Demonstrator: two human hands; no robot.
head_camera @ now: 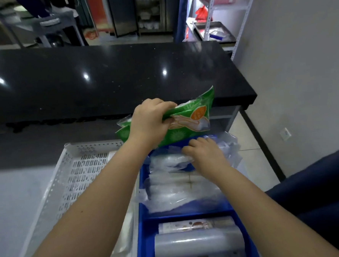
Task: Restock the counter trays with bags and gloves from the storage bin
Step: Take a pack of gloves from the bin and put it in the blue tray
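- Rolls (198, 243) of clear film lie in near compartment of blue bin (144, 229).
- Far compartment: loose clear bags (178, 189).
- Left hand (150, 119) clenched on green glove pack (191, 117), held above bin's far end.
- Right hand (204, 152) flat on clear bags, fingers curled; actual grip unclear.
- White tray (68, 174) just left of bin, touching.
- Black counter (112, 76) beyond.

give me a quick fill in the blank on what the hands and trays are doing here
1. The left hand grips a ____ packet of gloves.
2. The right hand rests on clear bags in the ____ tray.
3. The perforated tray to the left is ____ in colour.
4. The rolls lie in the blue tray's ____ compartment.

Missing words: green; blue; white; near
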